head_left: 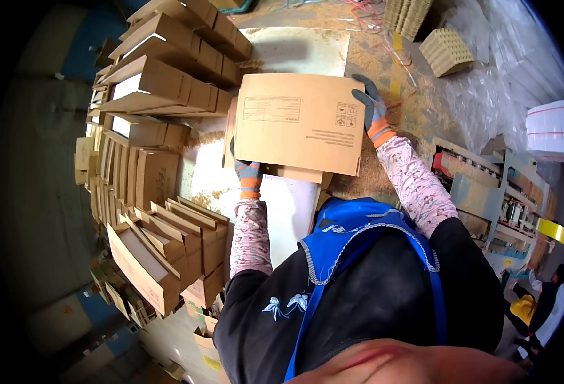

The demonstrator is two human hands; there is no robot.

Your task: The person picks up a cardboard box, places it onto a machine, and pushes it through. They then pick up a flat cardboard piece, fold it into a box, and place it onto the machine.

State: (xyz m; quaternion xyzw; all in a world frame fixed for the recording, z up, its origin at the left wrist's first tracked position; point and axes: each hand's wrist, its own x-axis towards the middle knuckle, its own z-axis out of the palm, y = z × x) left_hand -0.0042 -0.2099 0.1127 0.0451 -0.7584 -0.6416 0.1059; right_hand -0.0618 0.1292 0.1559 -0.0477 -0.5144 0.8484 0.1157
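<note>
A brown cardboard box (294, 128) with printed text and handling symbols lies between my two gloved hands. My left hand (248, 171), in a grey glove with an orange cuff, grips its lower left edge, and some of the fingers are hidden by the cardboard. At the upper right corner, my right hand (373, 107) holds the side with the thumb over the printed face and the other fingers along the edge. Beneath the box, another piece of cardboard (294, 173) shows at the lower edge. Under that is a white work surface (285, 208).
Rows of cardboard boxes (154, 176) stand close on the left. A machine with a yellow tape roll (555, 232) is at the right, below clear plastic wrap (474, 96). Moulded trays (446, 52) lie at the upper right. Another person (538, 304) is at the lower right.
</note>
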